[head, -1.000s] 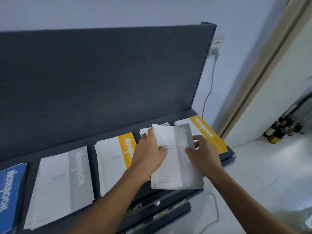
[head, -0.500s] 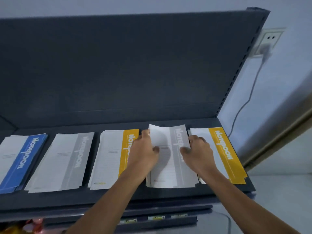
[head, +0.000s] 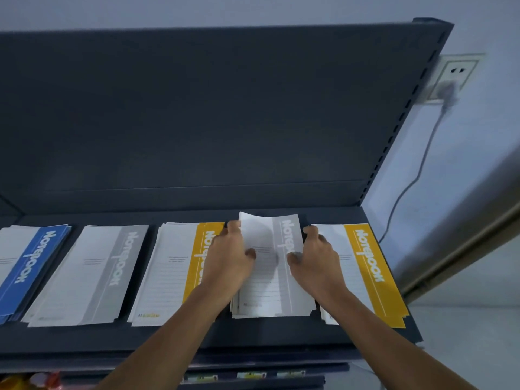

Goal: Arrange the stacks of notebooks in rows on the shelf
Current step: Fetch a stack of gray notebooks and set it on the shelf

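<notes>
Several notebook stacks lie in a row on the dark shelf (head: 253,333): a blue stack (head: 25,266) at far left, a grey stack (head: 92,274), a yellow-banded stack (head: 171,271), a grey stack (head: 270,277) between my hands, and a yellow-banded stack (head: 365,271) at the right. My left hand (head: 228,266) grips the left edge of the grey middle stack, thumb on top. Gripping its right edge is my right hand (head: 315,263), thumb on the cover. The stack's far end curls up slightly.
The shelf's dark back panel (head: 197,122) rises behind the stacks. A wall socket (head: 453,77) with a plug and cable sits to the right. Lower shelf edges with price labels (head: 250,375) show below. The floor (head: 478,347) lies at the right.
The camera swung to face the shelf squarely. Both hands brought the grey stack down flat onto the shelf between the two yellow stacks and slid it back a little.
</notes>
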The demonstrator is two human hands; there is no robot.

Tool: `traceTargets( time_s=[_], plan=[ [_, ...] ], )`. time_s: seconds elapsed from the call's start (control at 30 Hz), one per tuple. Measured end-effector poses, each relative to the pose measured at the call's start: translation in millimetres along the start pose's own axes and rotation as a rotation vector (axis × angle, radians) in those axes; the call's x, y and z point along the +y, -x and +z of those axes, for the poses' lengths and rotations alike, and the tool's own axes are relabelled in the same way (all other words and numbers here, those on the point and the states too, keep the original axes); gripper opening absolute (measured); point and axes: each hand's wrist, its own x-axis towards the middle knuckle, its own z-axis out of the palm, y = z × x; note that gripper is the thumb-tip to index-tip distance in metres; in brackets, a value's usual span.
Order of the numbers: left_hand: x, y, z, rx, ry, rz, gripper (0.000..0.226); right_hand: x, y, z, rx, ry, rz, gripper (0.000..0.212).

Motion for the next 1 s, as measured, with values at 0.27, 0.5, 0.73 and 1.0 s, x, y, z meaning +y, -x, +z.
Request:
traceTargets(
  time_s=[0.27, 0.5, 0.73, 1.0],
  plan=[
    [-2.3, 4.9, 3.3, -0.012, -0.113, 0.005, 0.059, 0.8, -1.1, 2.2, 0.0, 0.062, -0.043, 0.048],
    [-6.0, 3.6, -4.1, -0.012, -0.162, 0.043, 0.049, -1.9, -0.3, -6.1, 0.052, 0.129, -0.11, 0.042],
    [-9.2, 1.7, -24.3, 0.056, -0.132, 0.063, 0.044, -27.2, 2.5, -9.2, 0.08, 0.184, -0.198, 0.042],
    [-43.4, -4.8, -72.4, 0.164, -0.024, 0.081, 0.049, -104.0, 11.0, 5.8, 0.057, 0.216, -0.385, 0.041]
  ],
)
